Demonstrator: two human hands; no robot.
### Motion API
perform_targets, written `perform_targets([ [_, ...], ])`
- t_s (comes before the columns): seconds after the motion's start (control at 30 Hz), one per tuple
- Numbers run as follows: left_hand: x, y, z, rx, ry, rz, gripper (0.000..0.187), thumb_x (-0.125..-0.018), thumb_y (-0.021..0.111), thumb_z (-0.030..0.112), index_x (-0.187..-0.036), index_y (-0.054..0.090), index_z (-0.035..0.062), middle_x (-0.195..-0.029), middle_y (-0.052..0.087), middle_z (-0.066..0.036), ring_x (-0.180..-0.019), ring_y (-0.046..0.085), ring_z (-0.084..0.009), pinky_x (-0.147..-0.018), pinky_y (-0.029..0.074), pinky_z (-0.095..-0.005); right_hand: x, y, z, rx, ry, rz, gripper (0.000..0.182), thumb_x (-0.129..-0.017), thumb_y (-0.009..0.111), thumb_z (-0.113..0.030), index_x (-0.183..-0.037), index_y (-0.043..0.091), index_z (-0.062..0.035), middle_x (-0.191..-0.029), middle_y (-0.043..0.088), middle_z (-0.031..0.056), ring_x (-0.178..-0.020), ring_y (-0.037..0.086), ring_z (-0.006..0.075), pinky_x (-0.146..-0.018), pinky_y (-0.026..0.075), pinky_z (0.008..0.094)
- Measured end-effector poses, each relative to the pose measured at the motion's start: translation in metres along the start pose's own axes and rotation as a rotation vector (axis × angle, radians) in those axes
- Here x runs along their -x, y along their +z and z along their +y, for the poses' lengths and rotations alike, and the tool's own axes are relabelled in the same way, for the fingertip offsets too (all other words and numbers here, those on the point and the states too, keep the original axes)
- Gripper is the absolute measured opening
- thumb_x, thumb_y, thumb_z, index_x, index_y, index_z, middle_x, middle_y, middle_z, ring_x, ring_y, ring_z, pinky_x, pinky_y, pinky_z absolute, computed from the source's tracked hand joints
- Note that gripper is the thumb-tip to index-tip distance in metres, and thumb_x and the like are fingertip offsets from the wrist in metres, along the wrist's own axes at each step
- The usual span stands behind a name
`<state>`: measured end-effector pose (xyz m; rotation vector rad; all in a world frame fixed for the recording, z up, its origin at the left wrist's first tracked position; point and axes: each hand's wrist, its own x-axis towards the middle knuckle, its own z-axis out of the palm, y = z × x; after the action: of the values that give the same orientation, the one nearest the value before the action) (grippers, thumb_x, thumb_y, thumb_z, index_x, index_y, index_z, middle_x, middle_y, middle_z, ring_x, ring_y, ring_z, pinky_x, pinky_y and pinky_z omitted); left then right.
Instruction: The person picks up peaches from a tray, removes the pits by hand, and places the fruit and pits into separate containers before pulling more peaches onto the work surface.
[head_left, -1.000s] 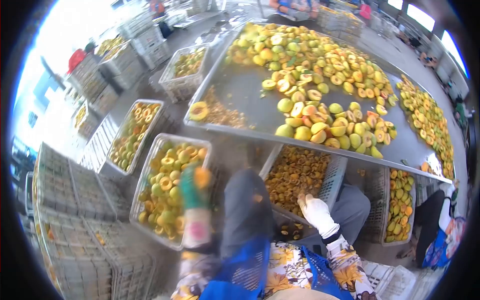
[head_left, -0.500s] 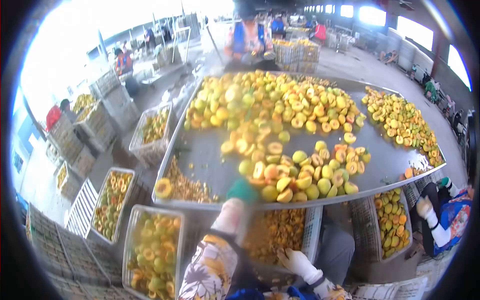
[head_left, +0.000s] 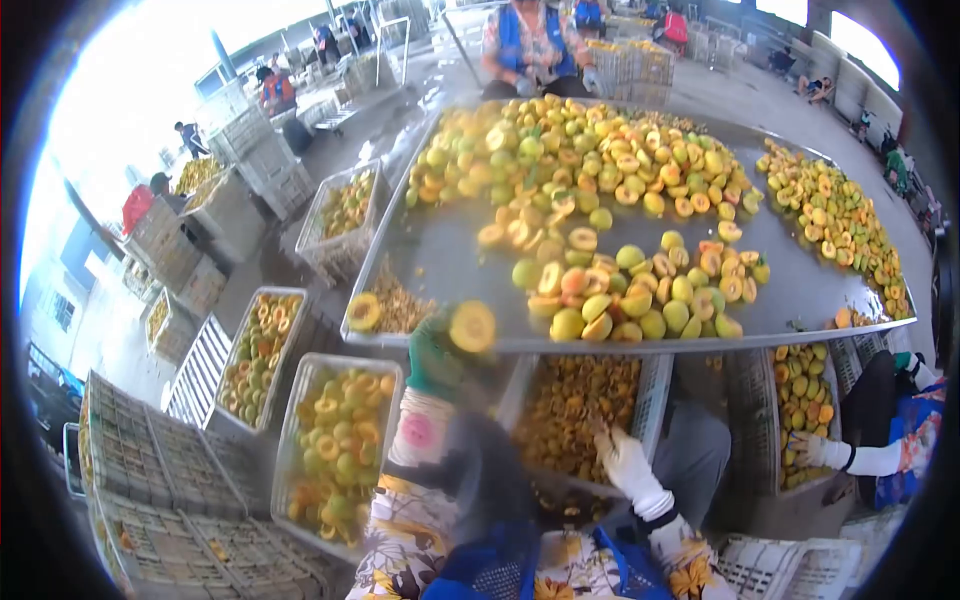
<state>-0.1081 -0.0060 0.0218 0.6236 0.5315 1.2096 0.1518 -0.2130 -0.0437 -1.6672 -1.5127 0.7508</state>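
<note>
My left hand (head_left: pixel 436 352), in a green glove, is closed on a halved yellow peach (head_left: pixel 472 326) at the near edge of the metal table (head_left: pixel 470 250). The cut face with its round hollow points toward me. My right hand (head_left: pixel 622 462), in a white glove with stained fingertips, hangs with curled fingers over a crate (head_left: pixel 655 395) of brown peach pits and scraps (head_left: pixel 575 400). Whatever those fingers hold is too small to make out. Just beyond my hands lies a cluster of whole and halved peaches (head_left: pixel 640 295) on the table.
Larger peach heaps (head_left: pixel 600 150) cover the table's far side and right end. A crate of halves (head_left: pixel 340 440) stands left of my arm, another (head_left: pixel 262 350) beyond it. Stacked crates (head_left: pixel 170 450) rise at left. Co-workers sit opposite and at right, one gloved hand (head_left: pixel 815 450) by a peach crate.
My left hand has drawn back from the table toward me, now with a peach half showing in it. My right hand stays over the pit crate. The view has tilted downward.
</note>
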Motion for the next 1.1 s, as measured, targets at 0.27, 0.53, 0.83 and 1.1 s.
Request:
perform_targets([
  [0.27, 0.115, 0.046, -0.046, 0.43, 0.057, 0.118, 0.054, -0.093, 0.047, 0.053, -0.116, 0.056, 0.004, -0.109, 0.06, -0.011, -0.1, 0.059, -0.0238, -0.087, 0.051, -0.0351, 0.004, 0.025, -0.104, -0.269, -0.073, -0.221, 0.025, -0.094, 0.055, -0.022, -0.092, 0.057, 0.0023, -0.074, 0.061, 0.0251, -0.07, 0.064, 0.0382, -0.058, 0.048, 0.0386],
  [0.53, 0.159, 0.059, -0.046, 0.147, 0.023, 0.256, 0.049, -0.096, 0.045, 0.048, -0.12, 0.053, 0.0061, -0.107, 0.058, -0.01, -0.096, 0.056, -0.0203, -0.085, 0.047, -0.0318, 0.014, 0.034, -0.134, 0.188, -0.345, -0.07, 0.025, -0.095, 0.055, -0.023, -0.089, 0.054, 0.0012, -0.06, 0.057, 0.0222, -0.059, 0.06, 0.0406, -0.048, 0.045, 0.0409],
  [0.83, 0.171, 0.056, -0.057, 0.004, 0.194, 0.167, 0.035, -0.096, 0.049, 0.032, -0.115, 0.053, 0.0038, -0.097, 0.06, -0.012, -0.086, 0.059, -0.0206, -0.076, 0.05, -0.0317, 0.023, 0.055, -0.113, 0.123, -0.226, -0.059, 0.031, -0.096, 0.049, -0.027, -0.093, 0.055, 0.0032, -0.064, 0.058, 0.0281, -0.06, 0.059, 0.0449, -0.053, 0.046, 0.0491],
  [1.1, 0.172, 0.037, -0.076, -0.319, 0.358, 0.157, 0.026, -0.097, 0.049, 0.016, -0.117, 0.052, -0.0005, -0.105, 0.061, -0.011, -0.09, 0.059, -0.0181, -0.081, 0.05, -0.0292, 0.032, 0.072, -0.094, -0.121, -0.14, -0.131, 0.035, -0.098, 0.048, -0.034, -0.087, 0.052, -0.0007, -0.057, 0.053, 0.0145, -0.047, 0.052, 0.0259, -0.045, 0.044, 0.0367],
])
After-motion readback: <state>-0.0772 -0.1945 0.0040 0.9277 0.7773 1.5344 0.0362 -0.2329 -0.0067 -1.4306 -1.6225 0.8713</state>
